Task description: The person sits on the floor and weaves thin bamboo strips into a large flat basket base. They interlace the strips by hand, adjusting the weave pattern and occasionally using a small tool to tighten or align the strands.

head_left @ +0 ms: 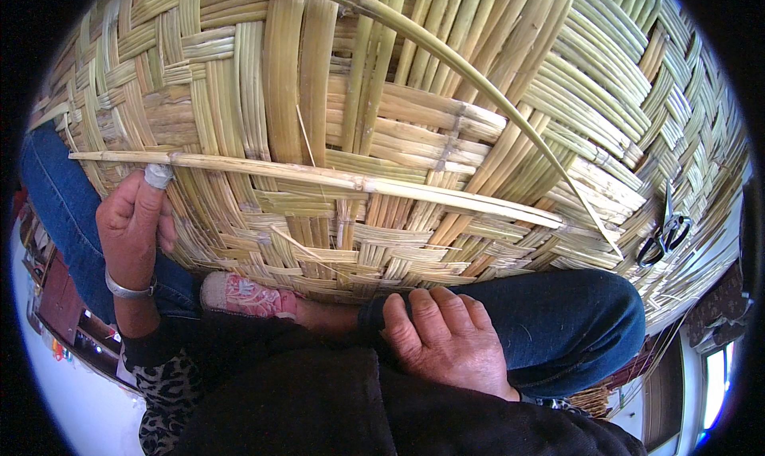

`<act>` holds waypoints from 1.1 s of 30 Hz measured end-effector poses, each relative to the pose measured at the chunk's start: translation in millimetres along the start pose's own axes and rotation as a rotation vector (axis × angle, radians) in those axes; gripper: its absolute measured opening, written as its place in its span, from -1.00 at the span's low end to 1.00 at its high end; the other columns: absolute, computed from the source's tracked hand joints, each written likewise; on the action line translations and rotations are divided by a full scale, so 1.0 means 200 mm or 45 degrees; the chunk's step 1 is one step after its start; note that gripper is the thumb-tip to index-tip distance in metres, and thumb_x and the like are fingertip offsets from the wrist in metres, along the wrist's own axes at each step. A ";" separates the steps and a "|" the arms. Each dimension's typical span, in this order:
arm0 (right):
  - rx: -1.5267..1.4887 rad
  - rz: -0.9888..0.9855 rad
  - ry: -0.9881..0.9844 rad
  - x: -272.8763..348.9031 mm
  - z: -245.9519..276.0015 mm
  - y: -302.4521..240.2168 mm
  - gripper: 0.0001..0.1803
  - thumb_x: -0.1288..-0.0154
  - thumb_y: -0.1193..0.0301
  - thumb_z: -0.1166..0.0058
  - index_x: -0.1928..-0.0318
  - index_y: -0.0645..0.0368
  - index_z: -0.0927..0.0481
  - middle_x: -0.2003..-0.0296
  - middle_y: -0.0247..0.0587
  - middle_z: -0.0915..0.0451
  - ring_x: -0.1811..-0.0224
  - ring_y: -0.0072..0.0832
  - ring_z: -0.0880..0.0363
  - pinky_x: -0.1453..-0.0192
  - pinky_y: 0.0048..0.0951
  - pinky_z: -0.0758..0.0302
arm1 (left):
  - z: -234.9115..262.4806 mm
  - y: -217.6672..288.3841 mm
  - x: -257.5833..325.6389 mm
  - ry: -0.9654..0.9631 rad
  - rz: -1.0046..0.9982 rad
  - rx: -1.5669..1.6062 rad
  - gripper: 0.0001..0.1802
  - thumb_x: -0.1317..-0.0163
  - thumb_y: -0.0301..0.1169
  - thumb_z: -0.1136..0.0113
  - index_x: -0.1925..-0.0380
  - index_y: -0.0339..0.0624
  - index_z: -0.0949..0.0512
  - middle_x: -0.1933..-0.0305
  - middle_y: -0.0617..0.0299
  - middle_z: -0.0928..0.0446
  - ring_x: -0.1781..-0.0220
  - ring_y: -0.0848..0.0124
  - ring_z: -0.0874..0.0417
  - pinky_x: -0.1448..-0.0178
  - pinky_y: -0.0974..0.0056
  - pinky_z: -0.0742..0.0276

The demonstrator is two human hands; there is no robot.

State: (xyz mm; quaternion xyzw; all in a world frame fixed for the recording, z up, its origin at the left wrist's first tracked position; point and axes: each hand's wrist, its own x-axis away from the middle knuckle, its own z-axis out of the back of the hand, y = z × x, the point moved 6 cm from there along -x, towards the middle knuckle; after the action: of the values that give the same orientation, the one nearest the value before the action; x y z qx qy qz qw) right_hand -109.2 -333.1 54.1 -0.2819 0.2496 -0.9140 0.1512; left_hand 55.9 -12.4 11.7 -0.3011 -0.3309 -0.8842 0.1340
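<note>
A long pale split bamboo strip (319,177) is being laid across the large woven bamboo mat (446,113), its left end being pinched by the left hand (135,225) with a taped fingertip. The right hand (446,336) is resting flat and empty at the mat's near edge, apparently pressing it down. Black scissors (665,237) are lying on the mat's right side.

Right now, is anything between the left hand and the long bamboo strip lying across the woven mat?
Nothing visible. The left hand already touches the bamboo strip near its left end, on the woven mat.
</note>
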 end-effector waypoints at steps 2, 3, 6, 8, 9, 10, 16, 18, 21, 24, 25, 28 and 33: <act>0.001 0.002 -0.003 0.00 0.00 0.00 -0.63 -0.37 0.29 -0.13 -0.15 0.06 -0.60 0.07 -0.24 -0.64 -0.02 -0.33 -0.65 -0.03 -0.28 -0.59 | 0.00 0.00 0.00 -0.001 0.002 0.006 -0.56 -0.62 -0.19 -0.18 0.49 -0.16 -0.54 0.70 0.36 -0.46 0.74 0.63 -0.38 0.65 0.45 -0.20; 0.001 0.003 -0.003 0.00 0.00 0.00 -0.62 -0.37 0.29 -0.12 -0.15 0.06 -0.60 0.07 -0.24 -0.64 -0.02 -0.33 -0.65 -0.03 -0.28 -0.59 | 0.00 0.01 0.00 -0.004 0.008 0.008 -0.56 -0.62 -0.19 -0.18 0.49 -0.16 -0.54 0.70 0.36 -0.46 0.74 0.63 -0.38 0.65 0.45 -0.20; -0.008 -0.001 -0.004 0.00 0.00 0.00 -0.62 -0.37 0.29 -0.12 -0.16 0.06 -0.60 0.07 -0.23 -0.64 -0.01 -0.33 -0.65 -0.03 -0.28 -0.59 | 0.00 0.02 0.00 -0.011 0.021 0.006 -0.57 -0.62 -0.19 -0.18 0.48 -0.16 -0.54 0.70 0.36 -0.46 0.74 0.63 -0.38 0.65 0.45 -0.20; -0.012 0.000 -0.002 0.00 0.00 0.00 -0.62 -0.37 0.29 -0.13 -0.16 0.06 -0.60 0.07 -0.23 -0.64 -0.01 -0.33 -0.65 -0.02 -0.27 -0.59 | -0.01 0.02 0.00 -0.001 0.027 -0.001 -0.57 -0.61 -0.18 -0.18 0.48 -0.16 -0.54 0.69 0.36 -0.46 0.74 0.63 -0.38 0.65 0.45 -0.20; -0.014 0.004 0.000 0.00 0.00 0.00 -0.62 -0.37 0.29 -0.13 -0.16 0.06 -0.60 0.07 -0.23 -0.64 -0.02 -0.33 -0.65 -0.02 -0.27 -0.59 | -0.01 0.03 0.00 0.011 0.029 -0.007 -0.57 -0.61 -0.18 -0.19 0.48 -0.15 -0.53 0.69 0.36 -0.46 0.74 0.63 -0.38 0.65 0.45 -0.20; -0.015 0.009 0.003 0.00 0.00 0.01 -0.62 -0.36 0.29 -0.13 -0.16 0.06 -0.60 0.07 -0.23 -0.64 -0.02 -0.32 -0.66 -0.02 -0.27 -0.59 | -0.01 0.03 0.00 0.024 0.031 -0.012 -0.57 -0.61 -0.18 -0.19 0.49 -0.15 -0.53 0.70 0.36 -0.46 0.74 0.63 -0.38 0.65 0.45 -0.20; -0.021 0.005 -0.021 0.00 0.00 0.01 -0.60 -0.35 0.28 -0.15 -0.16 0.06 -0.60 0.08 -0.24 -0.64 -0.01 -0.32 -0.66 -0.01 -0.28 -0.59 | 0.00 0.03 0.00 -0.015 0.054 -0.012 -0.55 -0.61 -0.17 -0.18 0.50 -0.14 -0.52 0.70 0.36 -0.47 0.73 0.63 -0.39 0.64 0.45 -0.21; -0.016 0.005 0.000 0.00 0.00 0.01 -0.61 -0.35 0.28 -0.14 -0.16 0.06 -0.60 0.08 -0.24 -0.64 -0.01 -0.33 -0.65 -0.01 -0.28 -0.59 | 0.00 0.02 0.00 -0.009 0.037 -0.038 -0.55 -0.61 -0.16 -0.18 0.50 -0.14 -0.52 0.70 0.36 -0.47 0.73 0.62 -0.39 0.65 0.45 -0.21; -0.010 0.009 0.000 0.00 0.00 0.01 -0.61 -0.35 0.28 -0.14 -0.16 0.05 -0.60 0.07 -0.24 -0.65 -0.01 -0.32 -0.65 -0.01 -0.28 -0.59 | 0.01 0.01 0.00 -0.003 0.032 -0.042 -0.55 -0.61 -0.16 -0.18 0.50 -0.14 -0.52 0.70 0.36 -0.47 0.73 0.62 -0.39 0.65 0.45 -0.21; -0.018 -0.001 -0.004 0.00 0.00 0.01 -0.62 -0.36 0.28 -0.14 -0.15 0.05 -0.61 0.07 -0.24 -0.65 -0.01 -0.33 -0.65 -0.02 -0.28 -0.58 | 0.01 0.00 -0.01 -0.016 0.013 -0.044 -0.56 -0.62 -0.15 -0.15 0.47 -0.14 -0.53 0.69 0.36 -0.46 0.76 0.61 -0.39 0.68 0.44 -0.20; -0.023 -0.007 -0.018 0.00 0.00 0.01 -0.62 -0.36 0.28 -0.14 -0.15 0.05 -0.61 0.07 -0.24 -0.65 -0.01 -0.33 -0.65 -0.03 -0.28 -0.58 | 0.01 -0.01 -0.01 -0.026 0.025 -0.024 -0.56 -0.63 -0.14 -0.14 0.46 -0.14 -0.54 0.69 0.37 -0.46 0.77 0.60 -0.39 0.69 0.44 -0.20; -0.001 -0.001 0.010 0.00 0.00 0.00 -0.63 -0.37 0.28 -0.14 -0.14 0.04 -0.61 0.07 -0.24 -0.65 -0.02 -0.33 -0.64 -0.04 -0.29 -0.57 | 0.02 -0.02 -0.01 -0.032 0.004 -0.019 -0.57 -0.62 -0.15 -0.15 0.45 -0.14 -0.54 0.69 0.37 -0.47 0.77 0.59 -0.39 0.70 0.44 -0.21; -0.003 -0.001 0.013 0.00 0.00 0.00 -0.63 -0.37 0.27 -0.13 -0.15 0.04 -0.61 0.08 -0.25 -0.65 -0.02 -0.33 -0.64 -0.03 -0.29 -0.57 | 0.02 -0.02 0.00 -0.011 -0.002 -0.049 -0.57 -0.61 -0.14 -0.17 0.46 -0.14 -0.54 0.69 0.37 -0.46 0.77 0.60 -0.40 0.69 0.44 -0.21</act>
State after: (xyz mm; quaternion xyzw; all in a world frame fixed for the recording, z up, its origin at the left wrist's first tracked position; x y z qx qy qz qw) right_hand -110.0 -333.5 53.1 -0.2776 0.2515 -0.9151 0.1493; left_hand 56.9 -7.1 11.7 -0.3072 -0.3145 -0.8893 0.1261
